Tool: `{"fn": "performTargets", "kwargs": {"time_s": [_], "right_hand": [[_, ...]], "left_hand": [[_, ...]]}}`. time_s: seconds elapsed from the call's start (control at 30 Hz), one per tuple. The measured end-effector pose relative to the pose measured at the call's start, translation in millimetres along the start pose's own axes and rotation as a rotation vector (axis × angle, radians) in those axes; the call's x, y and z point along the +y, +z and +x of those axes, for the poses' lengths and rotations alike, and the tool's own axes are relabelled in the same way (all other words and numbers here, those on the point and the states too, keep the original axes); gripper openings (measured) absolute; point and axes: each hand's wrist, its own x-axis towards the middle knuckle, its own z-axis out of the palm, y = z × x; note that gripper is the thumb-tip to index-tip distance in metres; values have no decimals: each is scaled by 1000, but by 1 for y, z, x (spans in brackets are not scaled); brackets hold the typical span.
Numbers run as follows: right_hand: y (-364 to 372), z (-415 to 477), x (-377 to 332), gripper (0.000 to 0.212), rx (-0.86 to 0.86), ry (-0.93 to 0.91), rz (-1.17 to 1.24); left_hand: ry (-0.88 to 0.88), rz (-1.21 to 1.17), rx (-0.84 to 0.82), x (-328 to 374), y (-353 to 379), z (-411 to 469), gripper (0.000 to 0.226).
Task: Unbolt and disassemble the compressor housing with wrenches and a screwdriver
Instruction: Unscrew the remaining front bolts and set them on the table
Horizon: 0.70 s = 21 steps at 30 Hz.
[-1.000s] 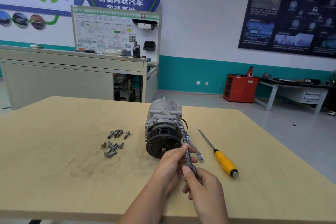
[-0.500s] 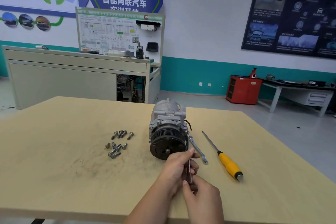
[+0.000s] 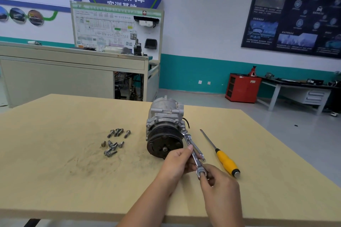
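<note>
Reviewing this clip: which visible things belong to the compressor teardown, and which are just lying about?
Job in hand:
compressor
wrench, held by left hand and right hand
spare wrench
yellow screwdriver
loose bolts

Lying about:
red cabinet
display board
far workbench
wall poster

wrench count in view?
2. The held wrench, gripped by left hand and right hand, has its ring end at the compressor. The second wrench lies on the table beside it, left of the screwdriver. More could be hidden behind the compressor.
</note>
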Motion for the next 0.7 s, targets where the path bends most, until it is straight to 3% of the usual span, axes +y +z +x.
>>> {"fn": "performTargets", "kwargs": {"time_s": [0.23, 0.53, 0.7], "right_hand": [[3, -7, -6, 27, -14, 128, 243], [5, -7, -10, 9, -30, 321, 476], [13, -6, -10, 26, -81, 335, 401]], "left_hand": [[-27, -51, 14, 1, -1, -1, 46], [-85, -256, -46, 6, 2, -3, 50], [-100, -312, -44, 6, 2, -2, 39]]}}
